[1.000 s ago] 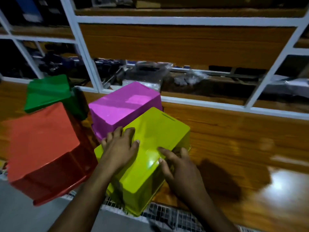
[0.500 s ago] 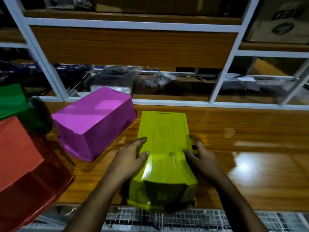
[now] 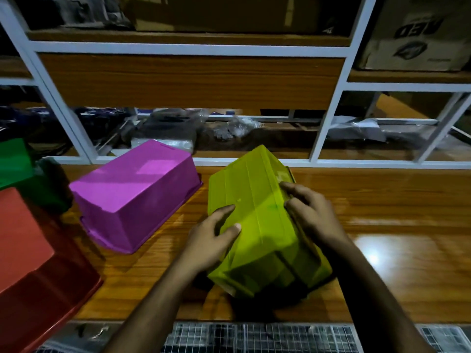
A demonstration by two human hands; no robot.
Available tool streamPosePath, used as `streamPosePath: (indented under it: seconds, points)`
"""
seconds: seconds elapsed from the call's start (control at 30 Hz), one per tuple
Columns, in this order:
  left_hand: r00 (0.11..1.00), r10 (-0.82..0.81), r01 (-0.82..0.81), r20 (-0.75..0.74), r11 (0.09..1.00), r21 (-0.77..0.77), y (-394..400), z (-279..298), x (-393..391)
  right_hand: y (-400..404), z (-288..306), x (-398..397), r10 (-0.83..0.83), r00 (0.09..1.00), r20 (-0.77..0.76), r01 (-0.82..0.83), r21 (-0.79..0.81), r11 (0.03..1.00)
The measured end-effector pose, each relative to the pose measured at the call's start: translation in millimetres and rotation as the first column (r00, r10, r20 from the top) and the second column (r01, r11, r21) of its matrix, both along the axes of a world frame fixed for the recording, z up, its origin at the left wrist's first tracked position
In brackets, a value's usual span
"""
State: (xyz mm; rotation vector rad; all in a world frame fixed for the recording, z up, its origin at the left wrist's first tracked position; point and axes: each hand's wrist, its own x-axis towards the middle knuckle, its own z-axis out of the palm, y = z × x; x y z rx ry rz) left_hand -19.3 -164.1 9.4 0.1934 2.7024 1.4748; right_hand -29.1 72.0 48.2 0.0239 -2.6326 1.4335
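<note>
Looking down from my head, I have the yellow bin (image 3: 257, 207) between both hands, upside down, over the middle of the wooden table (image 3: 382, 200). It sits tilted, with a dark shadow under its near end. I cannot tell whether its far end touches the wood.

My left hand (image 3: 214, 238) grips its left side, thumb lying on the upturned bottom and fingers curled against the wall. My right hand (image 3: 313, 215) clamps the right edge with its fingers bent over it. The two hands are apart, with the bin between them.

Just left of it a purple bin (image 3: 135, 194) lies upside down on the table, close but not touching. Further left are a red bin (image 3: 30, 263) and, behind it, a green bin (image 3: 15, 161). A white shelf frame (image 3: 326, 133) stands along the back of the table, with a cardboard box (image 3: 418, 34) at the upper right.
</note>
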Motion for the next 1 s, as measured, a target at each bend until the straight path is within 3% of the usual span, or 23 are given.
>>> streamPosePath:
  seconds: [0.13, 0.3, 0.4, 0.47, 0.57, 0.63, 0.77, 0.9, 1.0]
  points:
    - [0.996, 0.012, -0.021, 0.084, 0.993, 0.112, 12.6, 12.5, -5.2, -14.4, 14.7, -3.3, 0.073, 0.997, -0.029, -0.066, 0.193, 0.979]
    - [0.981, -0.001, -0.064, 0.193, 0.943, 0.327, 15.5, 27.5, -13.4, -19.9, 15.1, -5.8, 0.229, 0.972, -0.045, -0.213, 0.233, 0.949]
    - [0.978, 0.121, -0.172, 0.172, 0.931, 0.323, 20.2, 29.8, -16.5, -30.7, 15.3, -2.4, 0.351, 0.934, -0.067, -0.320, 0.278, 0.906]
    - [0.975, 0.176, -0.210, 0.139, 0.934, 0.290, 20.6, 29.5, -17.1, -32.0, 13.9, -0.8, 0.281, 0.956, -0.082, -0.243, 0.313, 0.918]
    - [0.968, 0.231, -0.249, 0.094, 0.920, 0.304, 16.8, 33.3, -15.7, -22.5, 8.7, 2.7, -0.061, 0.998, 0.005, 0.049, 0.524, 0.850]
    - [0.973, 0.214, -0.231, 0.089, 0.908, 0.350, 13.1, 33.5, -16.4, -15.3, 6.3, 3.6, -0.126, 0.988, 0.090, 0.074, 0.440, 0.895]
    - [0.978, 0.208, -0.202, 0.029, 0.895, 0.398, 11.1, 30.3, -15.9, -12.6, 7.0, 1.7, -0.076, 0.994, 0.080, 0.058, 0.210, 0.976]
    - [0.921, 0.351, -0.292, -0.168, 0.908, 0.299, 10.0, 29.0, -9.7, -14.1, -3.4, -4.1, -0.099, 0.991, 0.092, 0.106, -0.071, 0.992]
    - [0.883, 0.386, -0.339, -0.268, 0.918, 0.206, 9.0, 31.0, -4.1, -18.5, -7.3, -5.3, -0.095, 0.992, 0.088, 0.108, -0.163, 0.981]
